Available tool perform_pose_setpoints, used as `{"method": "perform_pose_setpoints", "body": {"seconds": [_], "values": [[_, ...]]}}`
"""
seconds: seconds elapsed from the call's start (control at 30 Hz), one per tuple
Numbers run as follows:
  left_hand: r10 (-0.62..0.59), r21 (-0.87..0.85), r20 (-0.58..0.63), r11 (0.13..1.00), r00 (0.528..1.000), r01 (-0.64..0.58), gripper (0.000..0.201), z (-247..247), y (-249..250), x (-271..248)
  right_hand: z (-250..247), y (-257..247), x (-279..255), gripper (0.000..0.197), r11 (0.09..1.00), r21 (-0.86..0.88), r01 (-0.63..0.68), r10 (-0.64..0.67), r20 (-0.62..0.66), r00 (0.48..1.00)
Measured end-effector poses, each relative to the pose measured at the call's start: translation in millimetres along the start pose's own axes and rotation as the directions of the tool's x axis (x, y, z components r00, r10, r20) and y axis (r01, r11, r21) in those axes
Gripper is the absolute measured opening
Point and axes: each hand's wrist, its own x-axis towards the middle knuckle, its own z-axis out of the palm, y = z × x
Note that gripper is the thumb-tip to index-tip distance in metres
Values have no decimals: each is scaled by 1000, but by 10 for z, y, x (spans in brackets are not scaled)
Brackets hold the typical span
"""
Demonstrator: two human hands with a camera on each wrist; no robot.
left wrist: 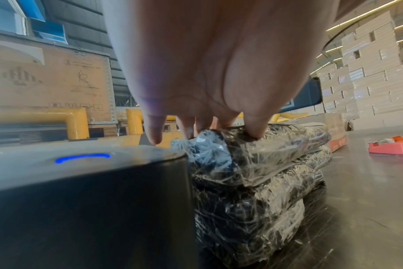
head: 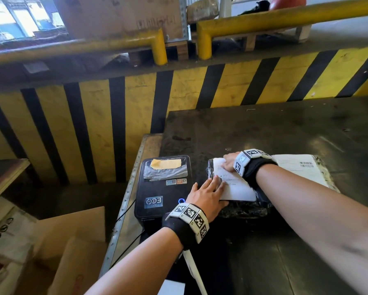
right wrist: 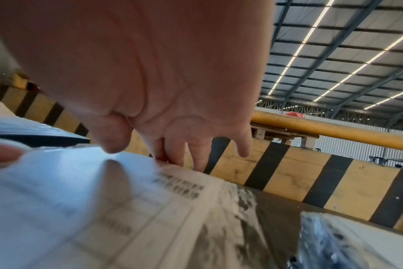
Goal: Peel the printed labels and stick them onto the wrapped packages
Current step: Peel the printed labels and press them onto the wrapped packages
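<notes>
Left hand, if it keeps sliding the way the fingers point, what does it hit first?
Probably the right hand: the left hand lies flat on the white label, fingers aimed up across it toward the right hand's fingers. Depth looks shared, both on the label.

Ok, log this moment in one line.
step: pressing label onto package | left hand: flat on label | right hand: flat on label | printer: beside package

Warehouse: stacked cartons (left wrist: 370,72), yellow guard rails (head: 285,15), hazard-striped dock wall (head: 178,92), steel truss roof (right wrist: 334,54)
</notes>
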Motion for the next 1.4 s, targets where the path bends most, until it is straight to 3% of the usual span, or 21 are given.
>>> {"method": "perform_pose_setpoints", "body": {"seconds": [0.1, 0.2, 0.27, 0.43, 0.57, 0.7, 0.83, 1.0, 1.13, 1.23, 1.33, 1.4], "values": [[0, -1, 8, 1000, 1000, 0, 64, 4, -7, 4, -7, -35, -33, 39, 998, -42, 40, -42, -46, 998], [0, 0, 12, 1000, 1000, 0, 64, 3, -9, 5, 72, -57, -208, 37, 992, -39, 121, -121, -7, 993], [-6, -3, 26, 1000, 1000, 6, 64, -14, -7, 7, 216, 114, -236, 41, 997, -61, 54, -55, -20, 998], [-4, 6, 56, 1000, 998, 4, 64, -41, 10, 18, 340, 569, -7, 65, 991, 82, -104, 109, -54, 993], [-6, 9, 50, 1000, 999, 6, 64, -52, 17, 26, 213, 298, -177, 57, 995, 66, -77, 83, -86, 993], [7, 8, 23, 1000, 1000, -8, 64, -24, 5, 37, 366, 47, -227, 52, 992, 78, 102, -95, -81, 992], [-4, -14, 25, 1000, 1000, 4, 66, -14, 16, 35, 613, 207, -299, 69, 994, 107, 24, -11, -119, 993], [15, 0, 91, 1000, 996, -15, 69, -84, 8, 22, 590, 371, -364, 69, 982, 176, -63, 81, -93, 992], [47, 23, 111, 998, 993, -50, 71, -106, -9, -46, 388, 193, -331, 66, 974, 179, -140, 160, -104, 982], [65, 41, 111, 997, 992, -70, 69, -118, -22, -47, 345, -31, -236, 66, 976, 209, -59, 86, -122, 989], [75, 28, 134, 996, 988, -79, 69, -128, -48, -32, 505, -68, -255, 85, 969, 246, 24, 10, -137, 991], [92, 29, 142, 995, 986, -97, 72, -121, -76, -36, 672, 62, -384, 77, 975, 220, -5, 40, -155, 987]]}}
